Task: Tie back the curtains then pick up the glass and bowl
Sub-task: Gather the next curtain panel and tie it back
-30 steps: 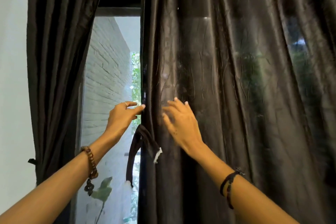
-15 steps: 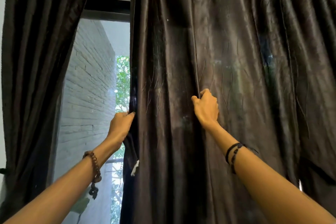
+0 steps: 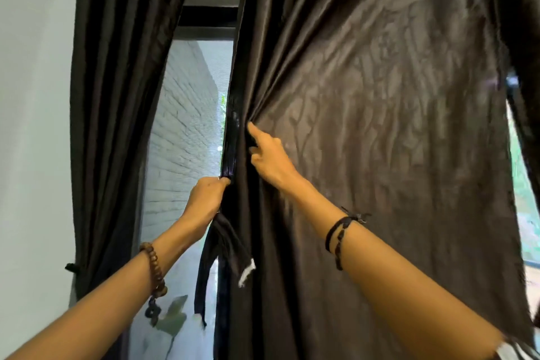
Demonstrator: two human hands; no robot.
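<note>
A dark, shiny right curtain [image 3: 380, 126] fills the middle and right of the head view. My left hand [image 3: 206, 199] grips its left edge, fingers curled round the hem. My right hand [image 3: 268, 158] lies against the fabric just to the right, index finger stretched up into a gathered fold. A dark tie-back strap [image 3: 225, 245] with a white end hangs from the curtain edge below my left hand. The left curtain [image 3: 117, 96] hangs gathered beside the wall, bound low by a dark tie [image 3: 71, 267]. No glass or bowl is in view.
Between the curtains a window shows a white brick wall [image 3: 187, 131] and greenery outside. A pale wall [image 3: 32, 126] stands at the left. At the far right edge, daylight and plants [image 3: 526, 199] show past the right curtain's lifted edge.
My right hand has let go of the fold it held and moved left, close to the curtain's edge. My left hand now grips the hem firmly. The curtain's right side has swung up.
</note>
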